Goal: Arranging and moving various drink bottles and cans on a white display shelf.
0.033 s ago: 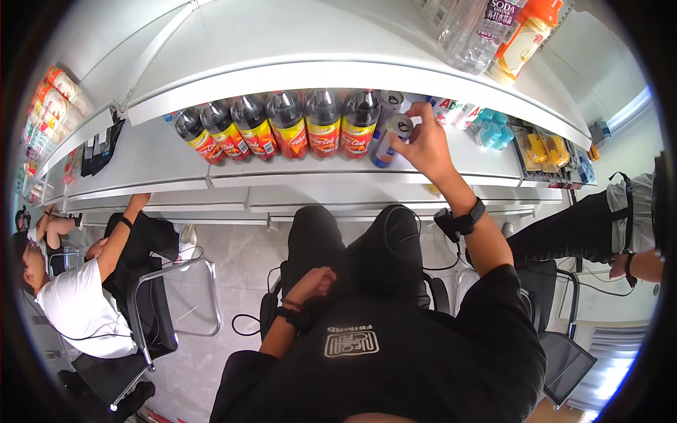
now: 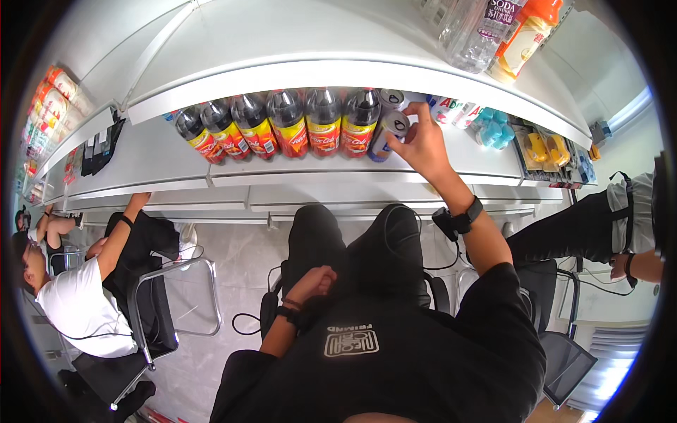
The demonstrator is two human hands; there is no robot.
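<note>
On the middle shelf, my right hand has its thumb and fingers closed about the side of a silver-and-blue drink can. This can stands at the shelf's front, right beside the last of several cola bottles with red-and-yellow labels. Behind it is a second drink can, partly hidden by the front one. Curled loosely, my left hand rests at my lap with nothing visible in it.
The upper shelf's white edge overhangs the bottles. Right of my hand stand white bottles, turquoise-capped bottles and yellow packs. A person in a white shirt sits at left; another person is at right.
The can in my right hand has shifted slightly left, closer to the last cola bottle, and my right hand moved with it. My left hand has stayed in place.
</note>
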